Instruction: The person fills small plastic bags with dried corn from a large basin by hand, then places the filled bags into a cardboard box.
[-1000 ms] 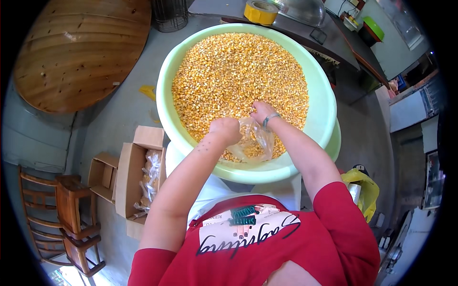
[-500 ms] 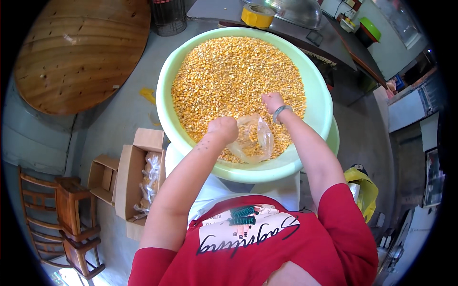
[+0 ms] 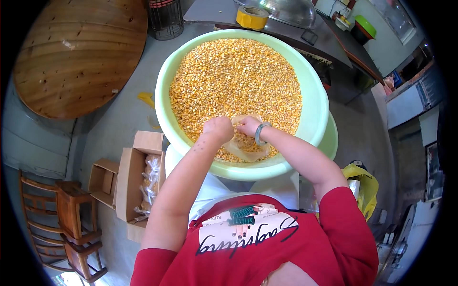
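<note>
A wide pale-green plastic basin (image 3: 312, 102) stands in front of me, filled with yellow corn kernels (image 3: 234, 78). Near its front wall, above the corn, hangs a clear plastic bag (image 3: 248, 151). My left hand (image 3: 219, 129) is closed on the bag's left edge. At the bag's mouth is my right hand (image 3: 249, 126), with a bracelet on its wrist. Its fingers are curled inward and partly hidden, and whatever they may hold does not show. Some kernels are visible through or behind the thin plastic.
An open cardboard box (image 3: 129, 183) with plastic-wrapped packs stands at left, beside a smaller box (image 3: 102, 181). Wooden chairs (image 3: 74, 209) and a round wooden tabletop (image 3: 78, 57) are farther left. Yellow tape (image 3: 252, 19) lies on the dark table behind the basin. A yellow bag (image 3: 367, 188) is at right.
My right hand has moved from the corn, left and toward me, to the bag's mouth. My left hand keeps its hold on the bag, shifted slightly left.
</note>
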